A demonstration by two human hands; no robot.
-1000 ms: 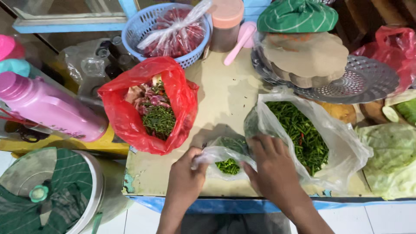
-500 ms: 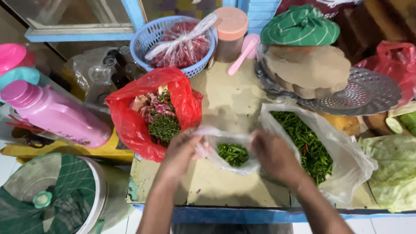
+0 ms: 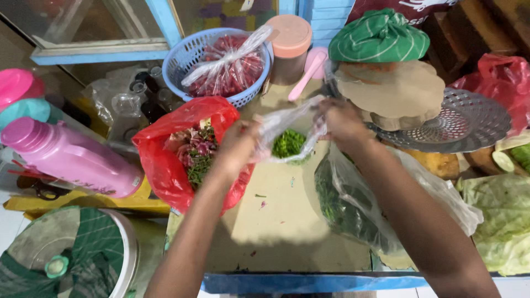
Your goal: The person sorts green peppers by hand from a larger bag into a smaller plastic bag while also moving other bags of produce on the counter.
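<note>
Fingers of my left hand (image 3: 238,144) and right hand (image 3: 340,122) pinch shut on the small clear bag (image 3: 288,135) of green chillies, lifted above the desk (image 3: 276,221) beside the red bag (image 3: 165,165)

Both bare forearms reach forward from the lower edge, raised and angled toward each other. The left hand (image 3: 238,144) and the right hand (image 3: 343,122) are level, near each other, fingers curled closed in pinching grips.
</note>
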